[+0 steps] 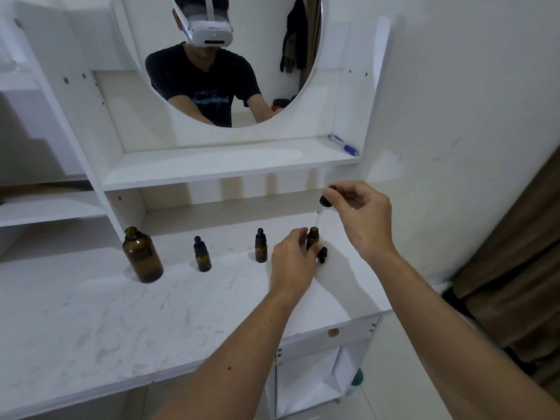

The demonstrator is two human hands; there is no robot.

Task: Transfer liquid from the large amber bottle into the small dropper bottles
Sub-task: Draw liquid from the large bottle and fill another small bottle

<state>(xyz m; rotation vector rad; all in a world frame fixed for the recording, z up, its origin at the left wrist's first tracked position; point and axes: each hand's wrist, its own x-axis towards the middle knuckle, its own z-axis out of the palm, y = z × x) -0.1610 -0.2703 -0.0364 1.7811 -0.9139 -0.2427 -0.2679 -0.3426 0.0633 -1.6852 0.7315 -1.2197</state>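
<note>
The right hand point(360, 213) pinches a dropper point(325, 202) above the open small bottle point(312, 237), which the left hand point(292, 262) grips on the counter point(121, 313). 2 capped dropper bottles point(202, 254) stand left; the large amber bottle point(141, 256) stands uncapped farthest left.

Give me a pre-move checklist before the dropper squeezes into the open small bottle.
1. Open small amber glass bottle uncapped and upright: ok.
2. Left hand steadying that bottle: ok, fingers wrap its side.
3. Right hand holding the black-bulbed glass dropper above the bottle: ok.
4. Pipette tip lined up inside the bottle mouth: cannot tell, the clear glass tube is hard to see.
5. Liquid loaded in the pipette: cannot tell.
6. Large amber glass bottle and two capped small amber dropper bottles clear of the hands: ok, all stand to the left on the white desktop.
</note>
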